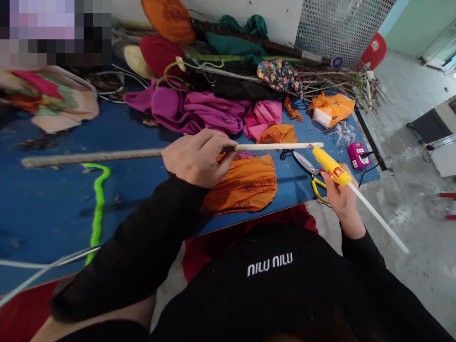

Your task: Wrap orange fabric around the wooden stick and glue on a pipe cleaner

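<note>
My left hand [199, 159] is closed round a long wooden stick [103, 156], bark-covered on the left and peeled pale toward its right end. Held in my right hand [344, 194] is a yellow hot glue gun [329, 164], its nozzle at the stick's pale tip. A small red light glows on the gun, and a long white glue stick [379, 218] juts from its back. Under the stick lies an orange cloth piece [245, 185]. Scissors [306, 164] with yellow handles lie beside my right hand, partly behind it.
A blue table [135, 190] carries purple cloth [199, 107], several twigs [331, 80], a flowered cloth [280, 76] and an orange packet [333, 109]. A magenta power socket [359, 156] with a plugged-in cord sits at the right edge. A green fuzzy strip [98, 209] lies left.
</note>
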Demonstrator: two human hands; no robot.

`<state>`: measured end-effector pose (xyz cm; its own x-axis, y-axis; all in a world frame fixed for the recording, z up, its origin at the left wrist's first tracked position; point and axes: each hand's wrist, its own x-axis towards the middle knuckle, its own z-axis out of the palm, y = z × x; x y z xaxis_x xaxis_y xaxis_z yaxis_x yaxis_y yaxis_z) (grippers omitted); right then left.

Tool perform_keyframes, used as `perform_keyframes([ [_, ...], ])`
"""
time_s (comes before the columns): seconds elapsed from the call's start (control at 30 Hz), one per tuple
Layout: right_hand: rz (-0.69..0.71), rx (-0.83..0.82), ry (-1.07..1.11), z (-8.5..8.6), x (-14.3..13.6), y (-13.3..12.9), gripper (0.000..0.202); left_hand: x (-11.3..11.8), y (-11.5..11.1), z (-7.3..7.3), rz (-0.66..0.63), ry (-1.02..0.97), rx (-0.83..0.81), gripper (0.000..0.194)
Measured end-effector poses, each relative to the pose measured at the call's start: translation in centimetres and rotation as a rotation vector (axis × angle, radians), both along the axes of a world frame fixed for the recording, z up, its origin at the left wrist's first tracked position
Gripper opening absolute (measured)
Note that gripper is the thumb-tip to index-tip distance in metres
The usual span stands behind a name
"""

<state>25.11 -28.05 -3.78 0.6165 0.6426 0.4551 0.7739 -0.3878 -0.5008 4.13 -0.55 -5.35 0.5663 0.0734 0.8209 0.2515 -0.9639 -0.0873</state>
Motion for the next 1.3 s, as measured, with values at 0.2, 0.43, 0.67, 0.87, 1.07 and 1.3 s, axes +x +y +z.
perform_keyframes([
  [0.2,-0.03,-0.013,0.023,-0.2,0.4,-0.7,0.033,-0.1,0.1,-0.2,0.005,0.008,-0.018,0.006],
  [0.43,-0.071,-0.016,-0.074,-0.5,1.2,-1.4,0.034,0.0,0.2,-0.3,0.016,0.012,-0.027,0.008],
  [0.67,-0.136,0.083,-0.049,-0.5,2.0,-1.7,0.033,0.2,0.1,-0.4,0.017,0.048,-0.037,0.011],
  [0.87,-0.003,0.219,0.146,-0.6,1.6,-1.2,0.026,0.3,0.1,0.1,-0.012,0.092,0.016,0.025],
  [1.07,-0.003,0.264,0.168,-0.9,1.6,-1.2,0.028,0.6,0.0,0.3,-0.005,0.121,0.055,0.045],
  [1.3,0.144,0.043,0.148,0.5,-0.1,-0.9,0.026,0.7,-0.1,0.1,0.03,0.128,0.079,0.04],
])
